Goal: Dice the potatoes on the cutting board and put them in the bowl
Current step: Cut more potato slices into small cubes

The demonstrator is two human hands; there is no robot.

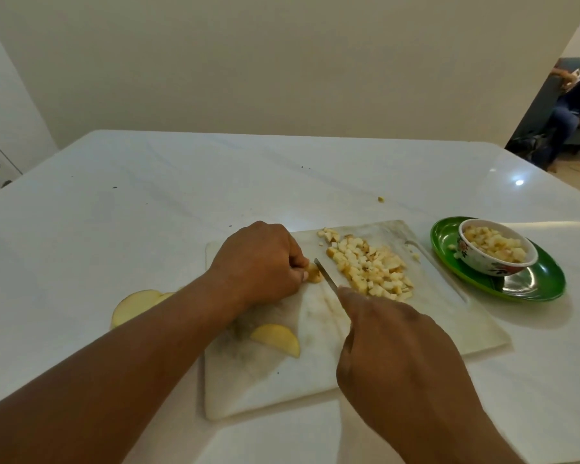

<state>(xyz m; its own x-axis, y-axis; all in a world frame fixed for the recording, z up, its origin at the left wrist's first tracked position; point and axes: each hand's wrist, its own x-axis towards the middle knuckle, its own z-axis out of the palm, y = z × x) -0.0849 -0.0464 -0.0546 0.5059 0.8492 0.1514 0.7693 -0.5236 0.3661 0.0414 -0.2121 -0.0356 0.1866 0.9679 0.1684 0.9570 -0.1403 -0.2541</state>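
Head view takes in the white table point(282, 169); on it the cutting board point(449, 329); at its two o'clock a green plate point(529, 289) bearing the bowl point(482, 262) of dice; diced potatoes point(369, 266) heaped at the board's twelve o'clock; left hand point(258, 259) pinching a potato piece point(313, 272); right hand point(399, 356) gripping the knife point(325, 275) beside it.

Count, head view:
- hands: 2, left hand point(260, 259), right hand point(395, 356).
- knife point(325, 274): 1.
- board point(449, 316): 1.
- bowl point(482, 264): 1, holding dice, too many to count.
- green plate point(529, 288): 1.
- dice pile point(369, 266) on board: 1; pieces too many to count.
- potato slices: 2 clear, one on board point(277, 338), one on bench point(134, 306); possibly a third under that.
- stray dice on bench point(380, 199): 1.
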